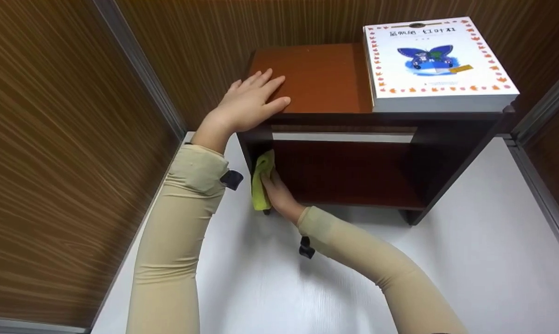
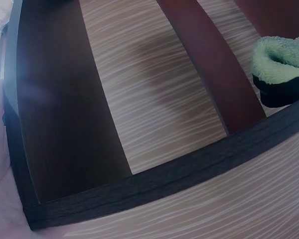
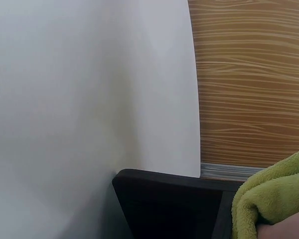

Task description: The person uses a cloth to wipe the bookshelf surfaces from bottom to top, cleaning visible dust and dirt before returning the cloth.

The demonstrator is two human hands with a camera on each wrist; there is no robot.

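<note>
A small dark brown shelf (image 1: pixel 349 174) with a reddish-brown top stands on a white surface. My left hand (image 1: pixel 244 102) lies with spread fingers on the left part of that top. Lower down, my right hand (image 1: pixel 281 195) grips a yellow-green cloth (image 1: pixel 262 185) against the shelf's left side panel, by its front edge. The left wrist view shows the fluffy cloth (image 2: pixel 279 59) at the panel's edge. Folds of the cloth (image 3: pixel 271 199) and a bit of my right hand (image 3: pixel 289 226) appear in the right wrist view; most of the fingers are hidden.
A thick white book or stack of books (image 1: pixel 439 60) with a butterfly on the cover sits on the right part of the shelf top. Wood-grain walls (image 1: pixel 66 153) with metal trim stand at the back and both sides. White surface (image 1: pixel 270 287) extends in front.
</note>
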